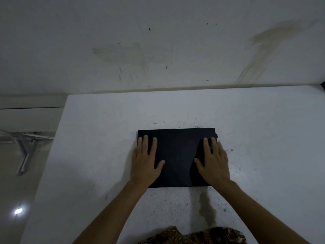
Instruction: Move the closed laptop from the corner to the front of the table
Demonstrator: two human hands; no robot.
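Both hands lie flat and open, palms down on the laptop: left hand over its left edge, right hand over its right, gripping nothing. The closed laptop sits mid-tabletop, short of the front edge. Best to press evenly and slide it straight back, keeping it square.

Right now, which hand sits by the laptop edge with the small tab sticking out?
The right hand: the laptop has a small tab on its right edge, beside that hand's fingertips. The left hand lies along the plain left edge.
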